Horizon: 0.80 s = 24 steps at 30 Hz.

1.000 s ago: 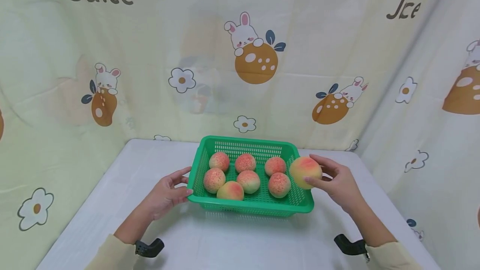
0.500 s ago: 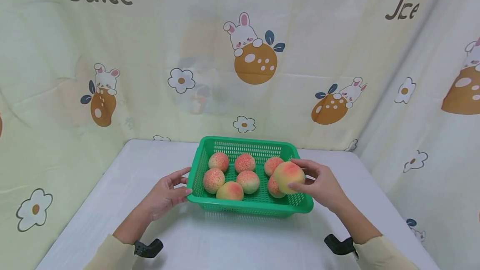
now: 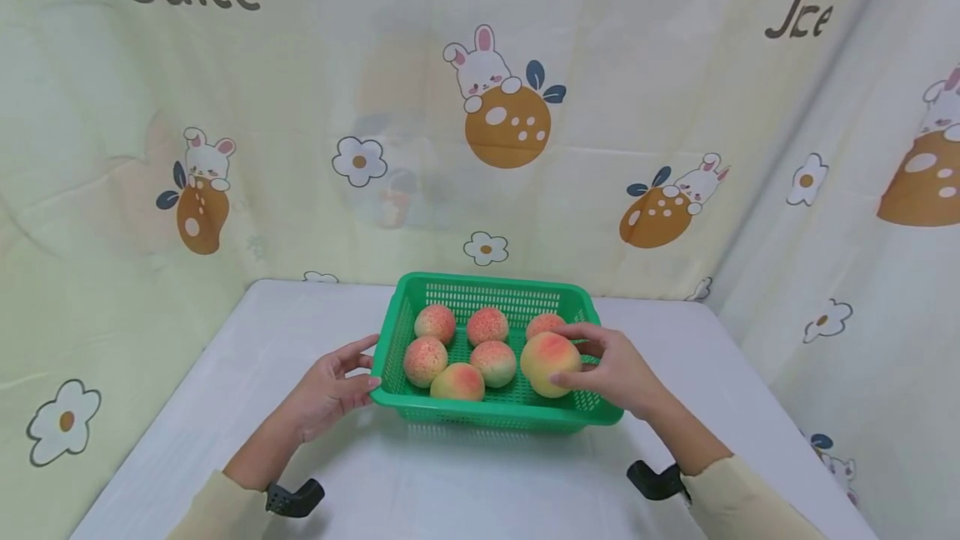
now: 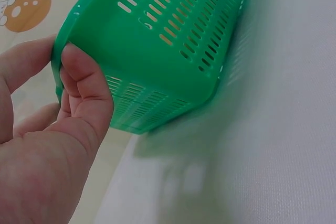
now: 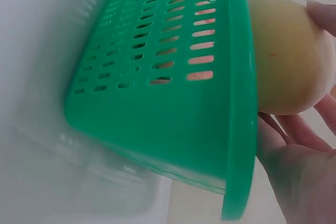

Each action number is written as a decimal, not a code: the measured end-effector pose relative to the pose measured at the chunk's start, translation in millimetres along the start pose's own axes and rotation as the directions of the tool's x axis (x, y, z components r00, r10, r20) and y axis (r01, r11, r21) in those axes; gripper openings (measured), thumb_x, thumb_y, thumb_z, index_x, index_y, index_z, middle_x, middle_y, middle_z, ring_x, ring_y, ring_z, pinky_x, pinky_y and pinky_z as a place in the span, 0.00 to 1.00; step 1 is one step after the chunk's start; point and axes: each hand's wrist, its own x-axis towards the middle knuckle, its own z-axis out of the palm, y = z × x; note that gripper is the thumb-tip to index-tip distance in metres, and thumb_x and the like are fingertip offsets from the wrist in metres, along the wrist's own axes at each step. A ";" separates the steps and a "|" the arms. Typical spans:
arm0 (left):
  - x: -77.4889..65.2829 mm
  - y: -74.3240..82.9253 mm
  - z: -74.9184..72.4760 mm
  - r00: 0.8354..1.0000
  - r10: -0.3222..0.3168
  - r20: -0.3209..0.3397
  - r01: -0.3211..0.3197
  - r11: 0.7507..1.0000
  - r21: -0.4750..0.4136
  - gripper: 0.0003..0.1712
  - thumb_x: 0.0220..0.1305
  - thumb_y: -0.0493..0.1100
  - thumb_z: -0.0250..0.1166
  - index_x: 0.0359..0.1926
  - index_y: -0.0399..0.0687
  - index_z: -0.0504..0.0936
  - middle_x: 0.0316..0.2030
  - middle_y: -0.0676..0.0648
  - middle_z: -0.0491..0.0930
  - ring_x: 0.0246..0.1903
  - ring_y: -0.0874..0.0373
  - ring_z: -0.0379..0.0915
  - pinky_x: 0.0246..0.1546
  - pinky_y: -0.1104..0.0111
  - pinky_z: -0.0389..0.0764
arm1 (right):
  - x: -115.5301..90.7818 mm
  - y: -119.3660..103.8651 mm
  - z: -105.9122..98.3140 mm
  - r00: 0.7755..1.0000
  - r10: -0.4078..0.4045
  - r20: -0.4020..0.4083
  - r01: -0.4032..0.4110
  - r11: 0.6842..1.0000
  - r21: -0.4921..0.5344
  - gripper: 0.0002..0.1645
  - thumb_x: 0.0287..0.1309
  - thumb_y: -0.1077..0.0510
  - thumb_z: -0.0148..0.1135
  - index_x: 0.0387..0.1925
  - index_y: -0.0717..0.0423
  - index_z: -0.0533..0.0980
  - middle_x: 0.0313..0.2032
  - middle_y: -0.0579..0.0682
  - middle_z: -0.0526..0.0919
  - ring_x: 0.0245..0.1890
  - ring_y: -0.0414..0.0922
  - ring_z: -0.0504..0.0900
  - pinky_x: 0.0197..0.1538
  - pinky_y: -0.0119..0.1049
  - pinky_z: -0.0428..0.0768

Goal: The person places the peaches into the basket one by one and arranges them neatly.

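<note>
A green slotted plastic basket (image 3: 495, 413) holds several peaches. My left hand (image 3: 333, 390) grips its left rim; in the left wrist view, the thumb and fingers of the left hand (image 4: 58, 145) pinch the rim of the basket (image 4: 142, 51). Between thumb and fingers my right hand (image 3: 615, 372) holds a larger yellow peach (image 3: 551, 363) with a red top, over the basket's right part. It mostly hides a speckled peach below. From the right wrist, the held peach (image 5: 289, 56) shows above the rim of the basket (image 5: 241, 129), partly hidden, with the right hand (image 5: 304, 169) around it.
Among the basket's contents are small speckled pink peaches (image 3: 425, 362) and another yellow-red peach (image 3: 457, 383) at the front. The basket stands on a white table (image 3: 450, 482). Behind hangs a printed curtain (image 3: 412, 90). Each wrist wears a black camera mount (image 3: 295, 498).
My right hand has carried the yellow peach leftward and lower, from the basket's right rim to over its right part. The left hand keeps its grip on the rim.
</note>
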 end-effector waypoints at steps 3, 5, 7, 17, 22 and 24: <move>-0.5 0.4 0.7 1.000 -0.003 -0.003 0.003 1.000 0.000 0.45 0.68 0.31 0.65 0.81 0.46 0.54 0.54 0.43 0.70 0.38 0.61 0.80 0.43 0.71 0.86 | 1.0 -0.4 1.8 1.000 0.003 0.013 -0.003 1.000 0.000 0.37 0.52 0.50 0.80 0.64 0.50 0.77 0.60 0.56 0.79 0.57 0.55 0.82 0.49 0.38 0.87; -0.4 0.4 0.8 1.000 -0.006 -0.004 0.006 1.000 0.002 0.46 0.68 0.31 0.65 0.81 0.46 0.54 0.54 0.43 0.70 0.39 0.60 0.80 0.43 0.71 0.86 | 2.6 1.2 3.2 1.000 0.011 0.021 -0.010 1.000 -0.008 0.37 0.51 0.50 0.80 0.63 0.49 0.78 0.59 0.55 0.80 0.57 0.55 0.82 0.49 0.38 0.87; -0.2 0.0 0.5 1.000 -0.010 -0.005 0.010 1.000 0.005 0.46 0.68 0.32 0.66 0.81 0.47 0.54 0.54 0.43 0.70 0.39 0.60 0.80 0.43 0.71 0.86 | 4.8 3.8 4.5 0.999 0.016 0.035 -0.015 1.000 -0.022 0.37 0.50 0.49 0.81 0.63 0.47 0.78 0.59 0.53 0.82 0.57 0.53 0.82 0.49 0.37 0.87; 0.4 0.4 0.7 1.000 -0.019 -0.016 0.019 1.000 0.009 0.46 0.68 0.32 0.66 0.81 0.48 0.54 0.54 0.44 0.70 0.39 0.59 0.80 0.44 0.70 0.87 | 11.0 12.7 10.8 0.997 0.013 0.080 -0.006 0.996 -0.090 0.38 0.46 0.44 0.83 0.60 0.43 0.81 0.55 0.47 0.85 0.53 0.48 0.82 0.49 0.35 0.85; -0.5 1.6 2.0 0.999 -0.026 -0.018 0.027 1.000 0.016 0.46 0.68 0.32 0.66 0.81 0.48 0.54 0.55 0.43 0.70 0.40 0.59 0.81 0.45 0.70 0.87 | 12.5 15.7 13.5 0.996 0.005 0.090 0.002 0.996 -0.087 0.38 0.46 0.44 0.83 0.60 0.44 0.80 0.54 0.47 0.85 0.54 0.47 0.82 0.50 0.35 0.86; -0.9 1.9 2.2 0.999 -0.028 -0.017 0.028 1.000 0.014 0.46 0.68 0.32 0.66 0.81 0.48 0.54 0.55 0.43 0.69 0.40 0.59 0.81 0.45 0.70 0.87 | 12.8 16.3 14.7 0.996 0.005 0.091 0.003 0.996 -0.085 0.38 0.46 0.44 0.83 0.60 0.45 0.81 0.54 0.47 0.85 0.54 0.47 0.83 0.52 0.36 0.86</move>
